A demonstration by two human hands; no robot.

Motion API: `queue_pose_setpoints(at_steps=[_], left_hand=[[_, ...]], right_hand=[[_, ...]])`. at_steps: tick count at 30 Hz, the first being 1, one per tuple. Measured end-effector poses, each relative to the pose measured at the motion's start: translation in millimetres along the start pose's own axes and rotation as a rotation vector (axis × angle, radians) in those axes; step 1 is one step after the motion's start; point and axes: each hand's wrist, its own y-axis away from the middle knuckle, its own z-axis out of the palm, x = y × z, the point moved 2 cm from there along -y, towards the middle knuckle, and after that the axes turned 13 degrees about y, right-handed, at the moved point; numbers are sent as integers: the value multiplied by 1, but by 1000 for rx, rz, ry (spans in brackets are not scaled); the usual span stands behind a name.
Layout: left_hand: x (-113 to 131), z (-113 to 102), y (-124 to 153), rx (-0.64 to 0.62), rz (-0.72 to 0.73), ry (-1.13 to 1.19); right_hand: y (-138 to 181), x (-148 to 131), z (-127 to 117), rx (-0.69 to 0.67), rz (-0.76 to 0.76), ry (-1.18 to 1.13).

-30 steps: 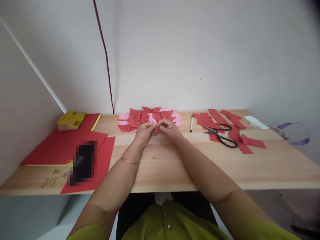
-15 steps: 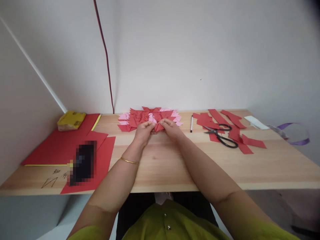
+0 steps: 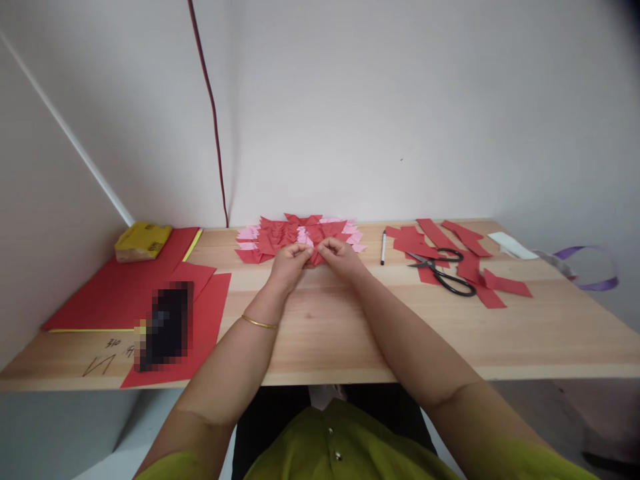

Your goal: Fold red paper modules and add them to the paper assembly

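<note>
My left hand [image 3: 289, 263] and my right hand [image 3: 339, 257] meet at the middle of the wooden table [image 3: 350, 320], fingers pinched together on a small folded red paper piece [image 3: 313, 257]. Just behind them lies a pile of folded red and pink paper pieces [image 3: 295, 235], spread like a fan against the wall. A gold bangle sits on my left wrist.
Black scissors [image 3: 445, 270] lie on red paper strips [image 3: 465, 263] at the right, with a pen [image 3: 383, 247] beside them. Red paper sheets [image 3: 125, 293], a blurred dark object [image 3: 165, 325] and a yellow packet [image 3: 143, 240] are at the left. A purple ribbon [image 3: 595, 267] hangs off the right edge.
Both hands stay in place; the fingers shift slightly on the red piece, spreading a little and then pinching close together again.
</note>
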Motion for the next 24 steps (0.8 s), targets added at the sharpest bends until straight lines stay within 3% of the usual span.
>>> queue_pose_setpoints(at_steps=[14,24], left_hand=[[0,1,1,12,-8,-14],[0,4,3,74,-31,90]], right_hand=[[1,0,0,6,-128,101],[0,2,0,-39,-102,65]])
